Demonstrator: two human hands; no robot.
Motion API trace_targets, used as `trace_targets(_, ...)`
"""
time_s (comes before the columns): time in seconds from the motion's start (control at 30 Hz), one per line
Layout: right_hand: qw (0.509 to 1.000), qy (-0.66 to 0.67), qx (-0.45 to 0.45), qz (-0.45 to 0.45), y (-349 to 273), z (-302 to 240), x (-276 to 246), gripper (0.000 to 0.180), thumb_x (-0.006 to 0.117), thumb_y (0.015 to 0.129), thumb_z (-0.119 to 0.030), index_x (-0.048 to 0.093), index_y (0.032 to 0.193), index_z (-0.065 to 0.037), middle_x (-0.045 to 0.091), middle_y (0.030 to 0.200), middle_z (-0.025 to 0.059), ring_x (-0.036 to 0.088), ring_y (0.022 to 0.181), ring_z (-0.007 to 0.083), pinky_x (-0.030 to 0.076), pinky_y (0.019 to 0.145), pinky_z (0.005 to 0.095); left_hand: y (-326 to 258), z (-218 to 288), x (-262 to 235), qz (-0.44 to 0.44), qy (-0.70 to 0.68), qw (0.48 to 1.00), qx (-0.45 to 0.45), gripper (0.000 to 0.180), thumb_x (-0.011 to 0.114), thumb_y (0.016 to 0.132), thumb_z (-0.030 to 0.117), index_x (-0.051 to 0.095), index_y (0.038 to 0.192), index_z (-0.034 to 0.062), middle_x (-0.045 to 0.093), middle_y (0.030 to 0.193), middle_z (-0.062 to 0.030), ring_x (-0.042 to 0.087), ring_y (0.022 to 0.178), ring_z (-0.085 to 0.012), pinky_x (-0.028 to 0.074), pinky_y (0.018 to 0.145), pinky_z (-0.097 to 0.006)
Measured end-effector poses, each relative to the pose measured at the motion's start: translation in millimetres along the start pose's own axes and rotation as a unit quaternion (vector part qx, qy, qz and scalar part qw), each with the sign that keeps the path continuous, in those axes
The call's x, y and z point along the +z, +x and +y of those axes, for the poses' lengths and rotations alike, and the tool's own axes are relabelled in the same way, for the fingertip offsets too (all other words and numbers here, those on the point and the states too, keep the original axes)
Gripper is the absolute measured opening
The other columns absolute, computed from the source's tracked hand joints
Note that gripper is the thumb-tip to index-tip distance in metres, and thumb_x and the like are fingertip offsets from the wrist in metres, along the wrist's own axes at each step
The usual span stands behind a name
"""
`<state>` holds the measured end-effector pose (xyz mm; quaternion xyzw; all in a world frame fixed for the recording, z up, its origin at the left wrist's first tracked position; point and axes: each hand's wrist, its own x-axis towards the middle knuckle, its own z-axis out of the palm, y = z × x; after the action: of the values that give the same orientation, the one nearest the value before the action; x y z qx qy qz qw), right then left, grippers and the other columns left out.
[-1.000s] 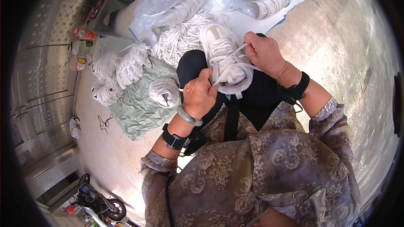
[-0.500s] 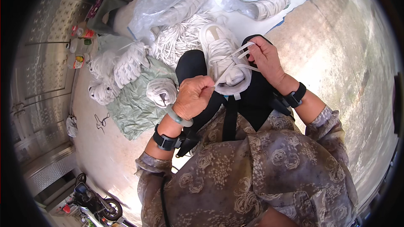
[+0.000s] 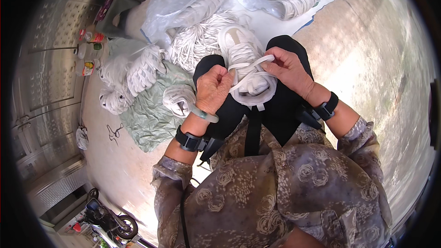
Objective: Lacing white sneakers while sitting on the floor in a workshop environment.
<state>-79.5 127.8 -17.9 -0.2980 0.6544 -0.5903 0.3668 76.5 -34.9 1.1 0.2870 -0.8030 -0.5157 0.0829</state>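
A white sneaker (image 3: 240, 50) rests between my knees, its toe pointing away and its heel toward me. White laces run across its tongue. My right hand (image 3: 287, 68) pinches a looped shoelace (image 3: 258, 62) over the right side of the shoe. On the left side, my left hand (image 3: 214, 86) is closed at the shoe's edge by the lacing, its thumb and fingers together; what lies between them is mostly hidden. Beyond my left knee spreads a heap of loose white laces (image 3: 195, 42).
A rolled bundle of white shoe parts (image 3: 178, 101) sits on a green plastic sheet (image 3: 154, 124). More stacked white pieces (image 3: 142, 72) lie left of it. Clear plastic bags (image 3: 181, 0) with white shoe parts lie ahead. Bottles (image 3: 87, 50) stand by the metal door; a motorcycle (image 3: 112, 220) is behind left.
My left hand has moved up and forward along the shoe's left side. My right hand has drawn slightly lower and closer in, and the lace strands it held stretched now form a loop.
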Motion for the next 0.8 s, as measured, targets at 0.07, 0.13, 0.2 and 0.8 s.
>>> trace_targets(0.07,1.0,-0.025,0.007,-0.007,0.6,2.6,-2.0,0.008,0.059,0.084,-0.005,0.056,0.091,-0.003,0.054,0.078,-0.0042,0.049,0.072,0.0012,0.042,0.064,0.0174,4.0,-2.3,7.2,0.017,0.01,1.0,0.003,0.018,0.063,0.079,0.015,0.056,0.071,-0.0001,0.053,0.052,-0.0057,0.049,0.048,-0.0089,0.041,0.047,-0.027)
trace_targets(0.13,1.0,-0.015,-0.003,-0.002,1.6,3.4,-2.4,0.005,0.06,0.082,-0.004,0.057,0.087,-0.003,0.053,0.074,-0.0055,0.047,0.07,0.0,0.042,0.062,0.0175,5.7,-3.4,11.3,0.054,0.056,0.996,0.043,0.015,0.06,0.078,0.011,0.056,0.069,-0.0004,0.055,0.053,-0.0105,0.054,0.046,-0.019,0.043,0.048,-0.031)
trace_targets(0.2,0.999,-0.047,-0.016,-0.004,5.9,2.0,-4.2,0.005,0.06,0.08,-0.004,0.057,0.084,-0.003,0.054,0.07,-0.0034,0.048,0.066,0.0021,0.042,0.059,0.0191,6.0,-1.7,9.7,0.062,0.103,0.99,0.074,0.012,0.059,0.077,0.009,0.055,0.07,0.0004,0.055,0.055,-0.0121,0.055,0.049,-0.0244,0.044,0.049,-0.033)
trace_targets(0.8,0.997,-0.033,0.035,-0.061,-9.9,-8.5,-30.7,0.02,0.065,0.075,-0.007,0.052,0.09,-0.002,0.057,0.064,0.0038,0.052,0.055,0.0076,0.043,0.051,0.026,20.5,12.1,0.1,0.099,-0.054,0.993,0.04,0.004,0.054,0.082,0.0,0.05,0.081,0.002,0.059,0.066,-0.0036,0.054,0.052,-0.0067,0.041,0.046,-0.019)
